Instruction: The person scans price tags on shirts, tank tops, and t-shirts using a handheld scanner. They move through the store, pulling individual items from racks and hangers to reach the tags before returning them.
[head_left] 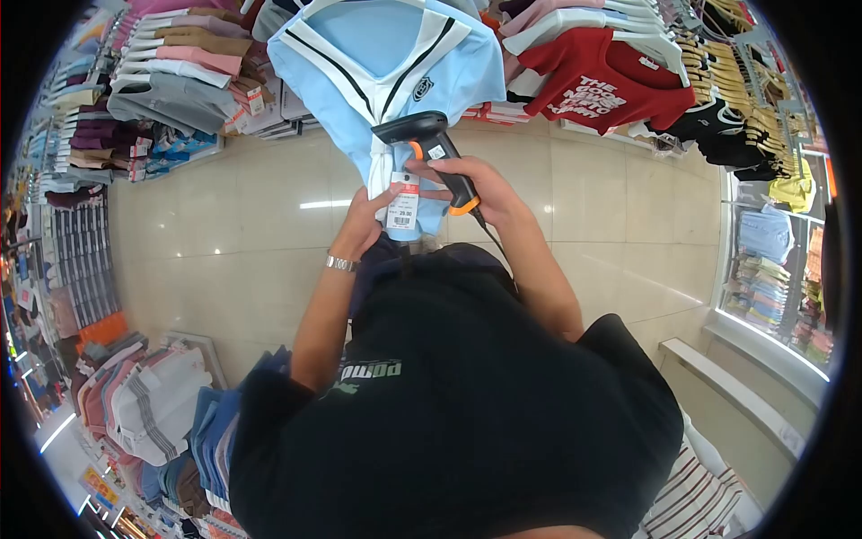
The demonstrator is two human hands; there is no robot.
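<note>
A light blue shirt [346,103] with a white, dark-striped collar hangs at the top middle. Its price tag [403,202], white with a red band, lies against the lower part of the shirt. My left hand [364,222], with a metal watch at the wrist, pinches the tag's left side. My right hand [483,187] is wrapped round the handle of a black and orange barcode scanner [431,135]. The scanner's head sits just above the tag, over the shirt front. Some right fingers reach behind the scanner toward the tag, partly hidden.
Racks of hanging clothes stand at the left, including a grey shirt [157,108]. A red printed T-shirt [597,81] hangs to the right of the blue shirt. Pale floor tiles [620,216] lie below. More clothes, such as a white striped top [162,400], hang at lower left.
</note>
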